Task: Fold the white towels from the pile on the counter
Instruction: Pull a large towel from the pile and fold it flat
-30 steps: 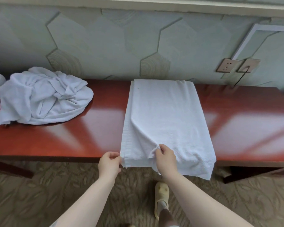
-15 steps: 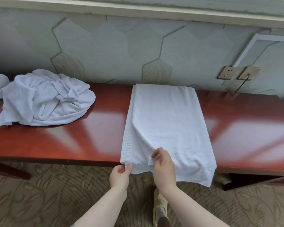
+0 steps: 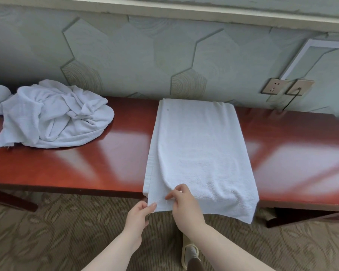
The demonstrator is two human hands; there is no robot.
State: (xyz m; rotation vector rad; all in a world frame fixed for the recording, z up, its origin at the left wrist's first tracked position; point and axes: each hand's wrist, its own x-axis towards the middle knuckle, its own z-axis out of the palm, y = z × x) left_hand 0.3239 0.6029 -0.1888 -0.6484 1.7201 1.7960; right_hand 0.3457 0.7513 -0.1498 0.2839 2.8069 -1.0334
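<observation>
One white terry towel [image 3: 200, 153] lay partly folded across the red-brown wooden counter [image 3: 86, 163], the left hand [image 3: 138, 216] and right hand [image 3: 184, 202] both pinching its near hanging edge, while the crumpled pile of white towels [image 3: 53, 114] was waiting unfolded at the left.

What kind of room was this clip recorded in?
Probably a hotel room: a long red wooden counter against a hexagon-panelled wall, patterned carpet, and a pile of white towels.
</observation>
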